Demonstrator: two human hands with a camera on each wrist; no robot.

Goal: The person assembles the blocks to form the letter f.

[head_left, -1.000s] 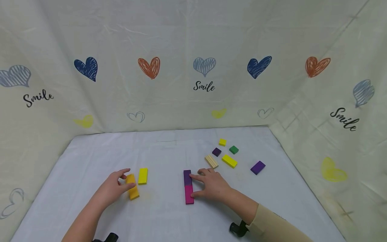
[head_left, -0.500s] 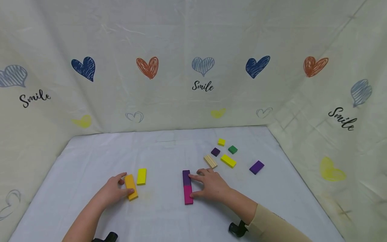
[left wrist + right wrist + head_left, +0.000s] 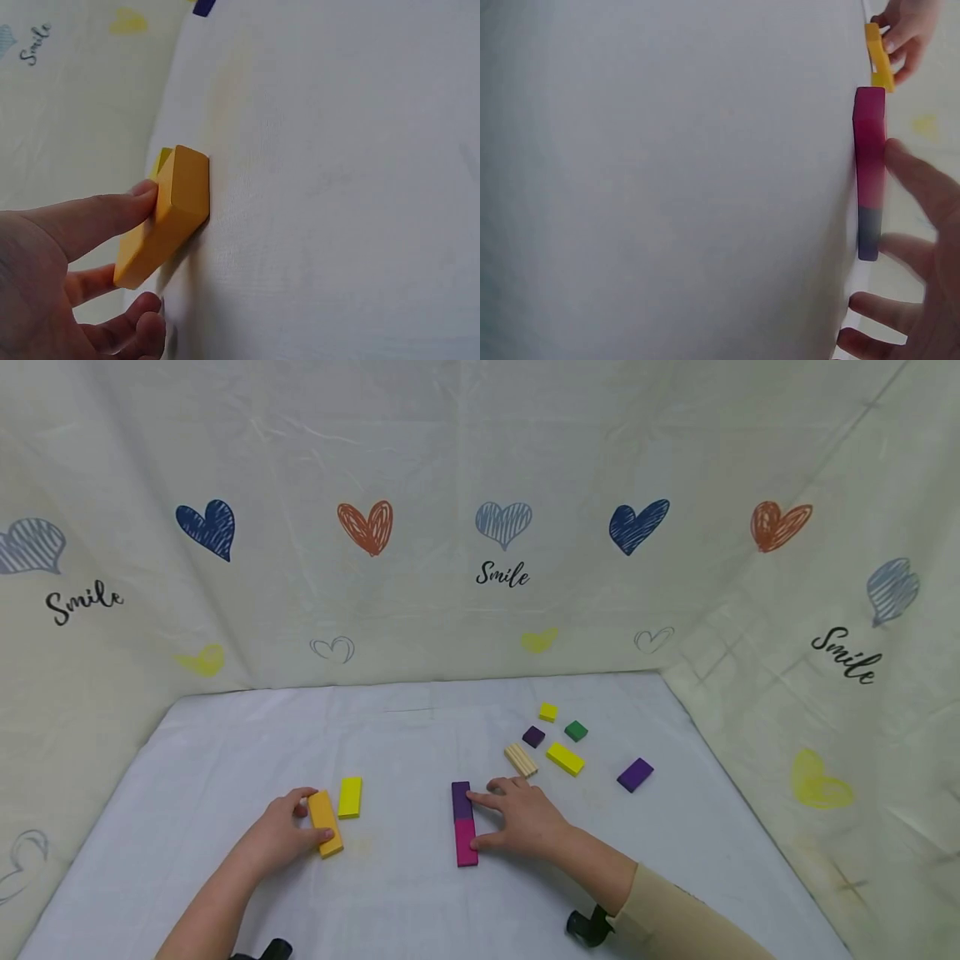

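Note:
My left hand (image 3: 279, 833) pinches an orange block (image 3: 176, 202) between thumb and index finger, its other fingers curled below in the left wrist view. Just right of that block lies a yellow block (image 3: 349, 798), mostly hidden behind it in the left wrist view. Near the middle of the table, a purple block (image 3: 462, 800) and a magenta block (image 3: 466, 843) lie end to end in one straight line. My right hand (image 3: 528, 820) is spread beside their right side, index fingertip at the purple block and thumb tip at the magenta one.
Beyond my right hand lie a striped wooden piece (image 3: 521, 760), a yellow block (image 3: 565, 759), a dark purple cube (image 3: 533, 737), a green cube (image 3: 576, 731) and a small yellow cube (image 3: 548, 712). Another purple block (image 3: 635, 774) lies farther right. A printed cloth wall (image 3: 435, 602) borders the white table (image 3: 405, 910).
My left index finger and thumb have closed in on the orange block, which was loosely straddled a second ago. The right hand and the purple and magenta blocks keep their places.

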